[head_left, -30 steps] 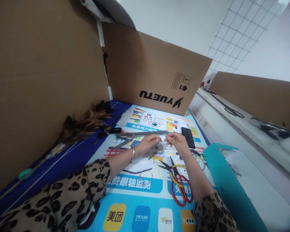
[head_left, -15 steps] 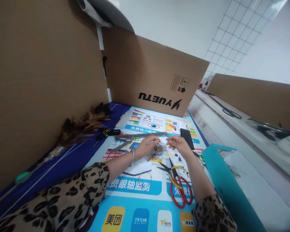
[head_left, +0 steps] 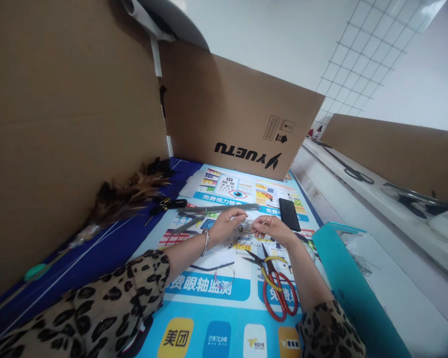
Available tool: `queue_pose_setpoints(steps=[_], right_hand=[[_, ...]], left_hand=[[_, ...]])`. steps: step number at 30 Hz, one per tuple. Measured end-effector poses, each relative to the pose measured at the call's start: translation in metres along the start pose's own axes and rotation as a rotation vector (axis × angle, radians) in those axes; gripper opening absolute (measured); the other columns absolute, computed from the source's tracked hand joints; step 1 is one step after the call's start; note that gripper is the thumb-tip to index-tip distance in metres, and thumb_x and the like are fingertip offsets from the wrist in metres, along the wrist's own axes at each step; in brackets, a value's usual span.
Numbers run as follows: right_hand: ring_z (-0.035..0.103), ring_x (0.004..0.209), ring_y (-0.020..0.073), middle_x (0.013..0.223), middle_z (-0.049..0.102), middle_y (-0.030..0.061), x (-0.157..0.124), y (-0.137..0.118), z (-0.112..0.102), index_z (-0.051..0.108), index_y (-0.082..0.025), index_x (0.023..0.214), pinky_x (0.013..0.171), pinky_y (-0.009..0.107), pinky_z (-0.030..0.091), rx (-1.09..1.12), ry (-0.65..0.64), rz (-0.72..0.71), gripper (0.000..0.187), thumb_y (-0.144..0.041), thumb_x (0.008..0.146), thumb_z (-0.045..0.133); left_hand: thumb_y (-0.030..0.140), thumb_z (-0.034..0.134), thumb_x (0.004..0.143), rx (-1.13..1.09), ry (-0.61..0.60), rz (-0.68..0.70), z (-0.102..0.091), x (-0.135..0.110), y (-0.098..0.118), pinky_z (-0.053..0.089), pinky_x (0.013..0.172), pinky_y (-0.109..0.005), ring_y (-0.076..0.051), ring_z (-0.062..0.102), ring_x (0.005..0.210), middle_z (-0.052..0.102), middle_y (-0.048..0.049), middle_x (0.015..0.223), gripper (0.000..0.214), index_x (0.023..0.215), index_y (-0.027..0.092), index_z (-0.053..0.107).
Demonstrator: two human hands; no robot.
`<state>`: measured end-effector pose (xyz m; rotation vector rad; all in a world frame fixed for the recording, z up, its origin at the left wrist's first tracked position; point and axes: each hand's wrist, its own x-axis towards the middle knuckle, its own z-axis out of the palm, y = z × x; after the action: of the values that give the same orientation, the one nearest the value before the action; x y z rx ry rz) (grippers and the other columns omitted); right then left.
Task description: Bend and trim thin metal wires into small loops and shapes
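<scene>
A loose, see-through shape of thin bent wire [head_left: 242, 238] hangs between my two hands over the printed sheet. My left hand [head_left: 227, 224] pinches its upper left side, fingertips together. From the right, my right hand [head_left: 272, 229] closes thumb and fingers on the wire's other side. Exactly which strand each hand grips is too fine to see. Just below lie red-handled scissors [head_left: 280, 298] and yellow-handled pliers [head_left: 271, 278], overlapping. A bundle of straight grey wires [head_left: 224, 209] lies behind my hands.
A black phone [head_left: 289, 215] lies right of my right hand. Farther right stands a teal box [head_left: 353, 283]. At left are brown feathers [head_left: 132, 186] and a black-handled tool [head_left: 177, 204]. Cardboard panels [head_left: 242, 109] wall the back and left. A thin wire loop [head_left: 224, 276] lies in front.
My right hand has shifted slightly left and turned, its fingers now lower and closer to the wire shape. My left hand stays almost where it was.
</scene>
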<state>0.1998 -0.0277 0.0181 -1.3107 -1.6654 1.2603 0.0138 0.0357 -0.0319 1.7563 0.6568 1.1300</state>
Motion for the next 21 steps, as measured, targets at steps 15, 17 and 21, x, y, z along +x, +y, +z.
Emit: queue_pose_setpoints(steps=[15,17,21], right_hand=[[0.05,0.047,0.0098,0.051,0.057,-0.0007,-0.005,-0.001,-0.016,0.063,-0.015,0.06,0.046,0.021,0.039,-0.103,0.049,0.041,0.021,-0.035,0.069,0.063],[0.051,0.048,0.0103,0.052,0.058,-0.001,-0.005,-0.001,-0.018,0.063,-0.016,0.06,0.047,0.021,0.039,-0.114,0.11,0.019,0.02,-0.034,0.068,0.063],[0.052,0.053,0.0105,0.058,0.06,-0.0008,0.001,0.004,-0.017,0.062,-0.017,0.064,0.048,0.021,0.038,-0.08,0.307,-0.052,0.019,-0.036,0.069,0.062]], left_hand=[[0.039,0.05,0.077,-0.023,-0.035,-0.094,0.003,-0.001,-0.005,0.041,0.068,-0.025,-0.014,0.051,0.068,0.057,-0.0001,0.067,0.024,0.069,0.018,0.058],[0.038,0.051,0.076,-0.037,-0.051,-0.11,0.004,0.0,-0.007,0.041,0.066,-0.025,-0.014,0.051,0.066,0.057,0.0,0.066,0.022,0.07,0.018,0.058],[0.036,0.053,0.076,-0.088,-0.109,-0.13,0.005,0.0,-0.009,0.042,0.064,-0.025,-0.013,0.053,0.066,0.058,-0.0004,0.067,0.02,0.073,0.017,0.059]])
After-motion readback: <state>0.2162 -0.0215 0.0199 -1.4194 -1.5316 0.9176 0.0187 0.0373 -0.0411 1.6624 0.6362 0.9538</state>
